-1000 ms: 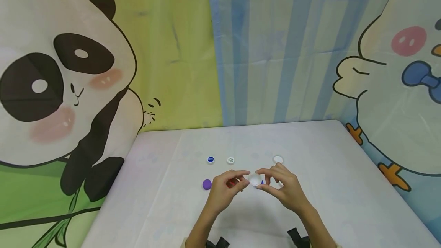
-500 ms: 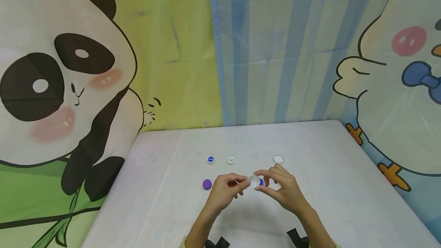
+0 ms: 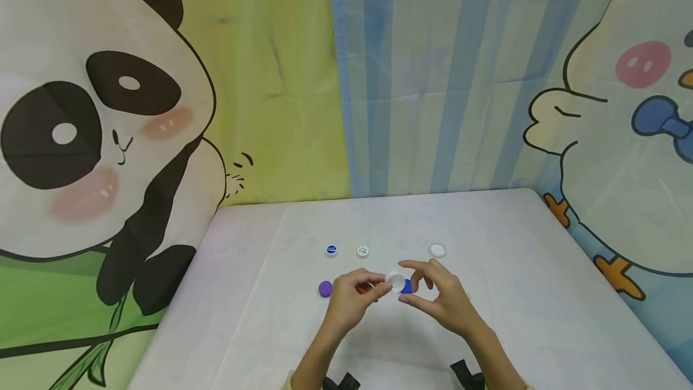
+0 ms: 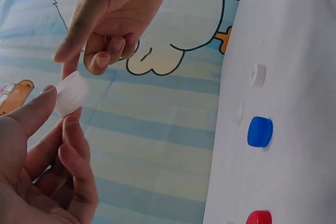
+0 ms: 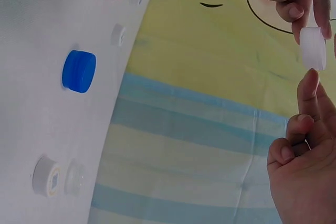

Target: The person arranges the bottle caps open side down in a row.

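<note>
A translucent white bottle cap is held up over the table in the head view. My left hand pinches it between thumb and fingertips; the left wrist view shows the thumb on one side of the cap. My right hand is at the cap's other side, thumb and index finger spread apart. In the right wrist view a fingertip of the right hand is right at the cap's lower edge. Beyond the hands lies a blue cap, and a red cap is mostly hidden behind the left hand.
On the white table lie a purple cap, a white cap with a blue top, a white printed cap and a pale clear cap. Another white cap shows in the right wrist view. Printed curtains stand behind.
The right thumb and index finger have come off the white cap's edges. The cap has shifted slightly left with the left hand, uncovering more of the blue cap behind.
</note>
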### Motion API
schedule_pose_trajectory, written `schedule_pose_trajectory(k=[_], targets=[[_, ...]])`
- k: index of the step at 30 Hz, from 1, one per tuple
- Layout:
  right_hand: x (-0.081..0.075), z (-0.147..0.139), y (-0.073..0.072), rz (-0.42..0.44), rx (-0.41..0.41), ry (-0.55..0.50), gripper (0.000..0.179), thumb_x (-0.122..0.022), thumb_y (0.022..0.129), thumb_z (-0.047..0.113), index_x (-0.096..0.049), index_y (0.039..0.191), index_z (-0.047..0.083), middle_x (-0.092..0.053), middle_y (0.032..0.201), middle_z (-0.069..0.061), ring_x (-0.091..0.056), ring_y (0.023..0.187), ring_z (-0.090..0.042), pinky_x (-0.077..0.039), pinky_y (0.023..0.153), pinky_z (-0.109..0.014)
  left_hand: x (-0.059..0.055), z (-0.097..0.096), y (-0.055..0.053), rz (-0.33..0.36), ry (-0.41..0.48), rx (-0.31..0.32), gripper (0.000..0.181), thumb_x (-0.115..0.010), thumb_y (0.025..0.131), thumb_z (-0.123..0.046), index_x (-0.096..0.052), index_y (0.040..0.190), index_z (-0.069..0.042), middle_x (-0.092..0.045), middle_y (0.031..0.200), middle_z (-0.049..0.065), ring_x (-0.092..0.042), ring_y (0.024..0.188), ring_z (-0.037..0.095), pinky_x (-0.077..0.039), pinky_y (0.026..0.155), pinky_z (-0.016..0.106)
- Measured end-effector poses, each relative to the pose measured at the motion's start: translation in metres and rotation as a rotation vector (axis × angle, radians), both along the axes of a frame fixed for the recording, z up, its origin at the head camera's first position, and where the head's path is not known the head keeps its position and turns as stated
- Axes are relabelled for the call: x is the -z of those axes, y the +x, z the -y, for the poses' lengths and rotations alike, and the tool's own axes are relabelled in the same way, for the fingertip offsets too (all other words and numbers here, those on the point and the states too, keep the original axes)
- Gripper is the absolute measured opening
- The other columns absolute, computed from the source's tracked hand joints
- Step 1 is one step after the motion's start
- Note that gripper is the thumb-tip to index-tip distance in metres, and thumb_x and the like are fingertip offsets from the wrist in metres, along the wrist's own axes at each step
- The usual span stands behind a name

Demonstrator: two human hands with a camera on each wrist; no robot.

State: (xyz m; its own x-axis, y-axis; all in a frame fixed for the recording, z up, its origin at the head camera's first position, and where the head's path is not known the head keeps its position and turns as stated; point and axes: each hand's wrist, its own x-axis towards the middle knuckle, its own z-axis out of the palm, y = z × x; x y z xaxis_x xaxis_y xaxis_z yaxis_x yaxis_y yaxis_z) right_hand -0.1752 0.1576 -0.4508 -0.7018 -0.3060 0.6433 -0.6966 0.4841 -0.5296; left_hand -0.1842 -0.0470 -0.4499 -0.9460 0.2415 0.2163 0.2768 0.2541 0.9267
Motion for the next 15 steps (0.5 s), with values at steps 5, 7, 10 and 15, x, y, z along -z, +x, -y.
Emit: schedule_pose_trajectory(k=[5, 7, 10, 15], targets=[[0.0033, 0.0003, 0.0018, 0.2, 0.045, 0.003, 0.032, -0.067, 0.08, 0.019, -0.059, 0.111, 0.023, -0.051, 0.077, 0.015, -0.042, 0.068, -0.002, -0.036, 0.057, -0.021, 0.0042, 0.002, -0.0014, -0.262, -0.001, -0.023, 0.024, -0.068, 0.076, -0.035, -0.071, 0.09, -0.016, -0.061, 0.073, -0.006, -0.053, 0.061, 0.005, -0.047, 0.054, 0.021], [0.0042, 0.0006, 0.0019, 0.279, 0.05, -0.014, 0.024, -0.062, 0.084, 0.016, -0.061, 0.107, 0.022, -0.053, 0.077, 0.014, -0.043, 0.067, -0.005, -0.037, 0.056, -0.022, 0.0039, 0.0024, -0.0017, -0.347, 0.002, -0.017, 0.021, -0.068, 0.077, -0.032, -0.07, 0.091, -0.016, -0.06, 0.072, -0.007, -0.051, 0.06, 0.004, -0.046, 0.052, 0.02], [0.0035, 0.0014, 0.002, 0.374, 0.002, -0.066, 0.017, -0.056, 0.088, 0.01, -0.064, 0.103, 0.014, -0.057, 0.08, 0.008, -0.048, 0.067, -0.008, -0.041, 0.058, -0.022, 0.0029, 0.0033, -0.0023, -0.475, -0.015, -0.008, 0.019, -0.069, 0.078, -0.029, -0.07, 0.092, -0.017, -0.059, 0.072, -0.008, -0.05, 0.059, 0.001, -0.044, 0.05, 0.017], [0.0004, 0.0008, 0.001, 0.484, -0.158, -0.168, 0.018, -0.048, 0.092, 0.008, -0.063, 0.101, 0.003, -0.058, 0.083, 0.001, -0.054, 0.074, -0.01, -0.047, 0.067, -0.024, 0.0018, 0.0039, -0.0027, -0.686, -0.087, 0.002, 0.02, -0.07, 0.077, -0.024, -0.069, 0.096, -0.015, -0.059, 0.075, -0.007, -0.05, 0.061, 0.001, -0.042, 0.053, 0.01]])
